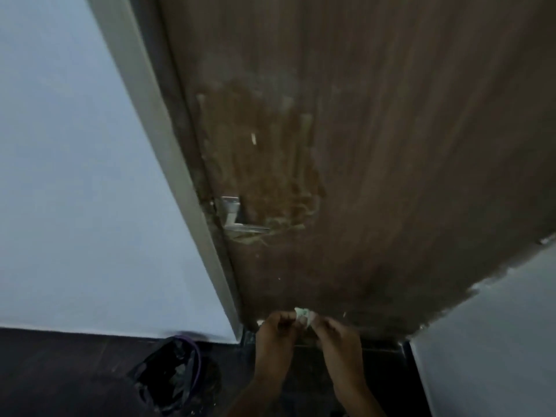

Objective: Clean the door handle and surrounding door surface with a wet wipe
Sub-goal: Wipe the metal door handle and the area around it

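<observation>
The wet wipe [302,315] is a small pale wad, bunched up and held between both hands well below the door handle [237,216], low in front of the door [376,130]. It looks light, limp and damp: something that folds or balls at the least pull, probably slick between the fingers, and likely to tear if stretched hard. It seems best held by a fold or a bunched edge, with a flat face left free to press on the surface.

The left hand [275,329] pinches the wipe from its left side, fingers curled in. The right hand [334,332] pinches it from the right, fingers also curled; the two hands sit close together, apparently refolding or opening the wad.

Above the handle, and just beside it to the right, the brown door carries a wide patch of streaks and smears, which looks like wet wiping marks. The metal handle sits near the door's left edge, beside the pale frame [168,139]. Down and to the left of the handle, a black bag [177,377] lies open on the dark floor [60,377].
</observation>
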Available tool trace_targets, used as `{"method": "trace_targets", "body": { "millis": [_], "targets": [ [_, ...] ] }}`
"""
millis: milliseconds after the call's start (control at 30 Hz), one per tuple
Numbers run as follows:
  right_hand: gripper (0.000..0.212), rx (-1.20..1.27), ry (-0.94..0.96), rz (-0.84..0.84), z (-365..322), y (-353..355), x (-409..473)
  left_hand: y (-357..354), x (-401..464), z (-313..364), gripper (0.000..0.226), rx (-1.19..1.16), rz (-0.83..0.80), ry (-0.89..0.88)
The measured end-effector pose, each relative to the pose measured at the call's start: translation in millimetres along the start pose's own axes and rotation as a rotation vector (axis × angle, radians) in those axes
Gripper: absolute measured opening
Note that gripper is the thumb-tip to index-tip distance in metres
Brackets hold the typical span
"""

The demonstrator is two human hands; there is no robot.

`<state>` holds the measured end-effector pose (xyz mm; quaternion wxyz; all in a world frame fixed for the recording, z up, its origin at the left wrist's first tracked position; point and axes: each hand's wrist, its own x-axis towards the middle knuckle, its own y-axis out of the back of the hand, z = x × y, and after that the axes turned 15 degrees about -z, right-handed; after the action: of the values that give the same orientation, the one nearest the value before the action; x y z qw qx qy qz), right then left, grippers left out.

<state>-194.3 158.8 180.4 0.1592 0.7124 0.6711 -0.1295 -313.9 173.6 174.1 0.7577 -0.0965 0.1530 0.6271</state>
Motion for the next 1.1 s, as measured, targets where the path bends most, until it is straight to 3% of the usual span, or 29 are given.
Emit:
{"method": "trace_targets", "body": {
  "millis": [100,200,333,467,633,800,867,1000,1100],
  "targets": [
    [0.006,-0.015,0.025,-0.082,-15,-31,13,40,8,9,0.012,0.025,0.045,-0.001],
    [0.024,-0.038,0.079,-0.079,-23,-55,27,72,10,17,0.008,0.028,-0.002,-0.046],
    [0.021,0.022,0.057,-0.072,-30,-81,38,114,9,15,0.009,0.015,-0.090,-0.068],
    [0.020,0.027,0.062,-0.078,-39,-109,44,148,14,6,0.037,-0.055,-0.071,-0.105],
    [0.028,-0.248,0.210,-0.018,-62,-137,38,156,23,11,0.019,-0.172,0.007,-0.106],
    [0.044,-0.523,0.309,-0.225,-87,-145,41,157,29,33,0.009,-0.393,0.013,-0.145],
    [0.042,-0.562,0.371,-0.250,-98,-145,48,158,33,41,0.012,-0.398,0.002,-0.192],
    [0.035,-0.700,0.441,-0.178,-122,-137,77,167,49,51,0.017,-0.323,0.035,-0.263],
    [0.032,-0.799,0.489,-0.006,-143,-134,104,171,67,61,0.015,-0.220,0.118,-0.277]
  ]
}}
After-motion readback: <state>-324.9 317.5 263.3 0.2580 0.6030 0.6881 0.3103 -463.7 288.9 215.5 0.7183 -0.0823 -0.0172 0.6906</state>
